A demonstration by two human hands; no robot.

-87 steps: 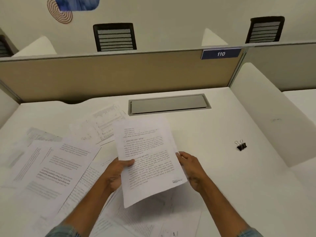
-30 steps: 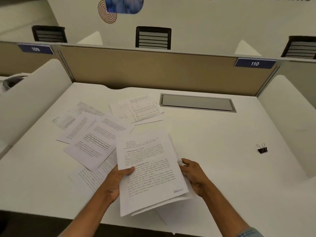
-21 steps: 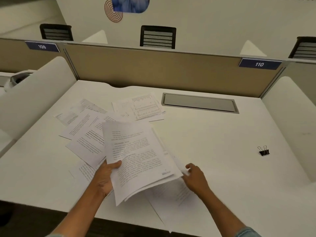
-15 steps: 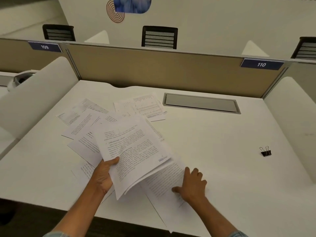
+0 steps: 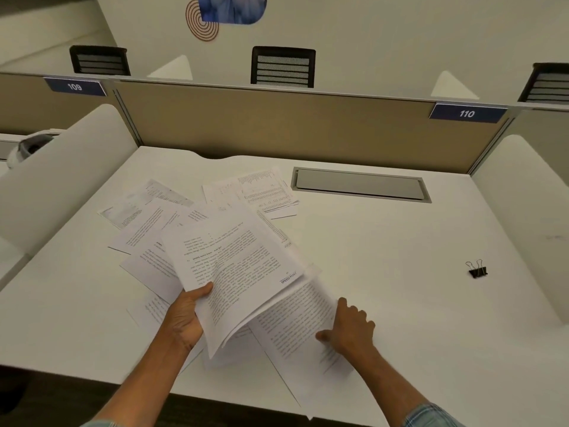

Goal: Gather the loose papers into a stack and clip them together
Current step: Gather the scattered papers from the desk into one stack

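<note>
My left hand (image 5: 184, 318) grips a thin stack of printed papers (image 5: 237, 272) by its lower left corner and holds it tilted above the white desk (image 5: 400, 318). My right hand (image 5: 351, 331) lies on a single printed sheet (image 5: 295, 322) that rests on the desk under the stack's right edge; the thumb pinches the sheet's edge. More loose sheets (image 5: 147, 223) lie spread out to the left, and another small pile (image 5: 261, 192) sits farther back. A black binder clip (image 5: 477, 269) stands alone at the right.
A grey cable hatch (image 5: 360, 186) is set into the desk at the back. A tan partition (image 5: 277, 124) closes the far side and white dividers (image 5: 529, 217) flank both sides. The sheet under my right hand overhangs the desk's near edge.
My right hand let go of the stack and dropped onto the single sheet on the desk. My left hand alone now holds the stack, swung to the left and tilted.
</note>
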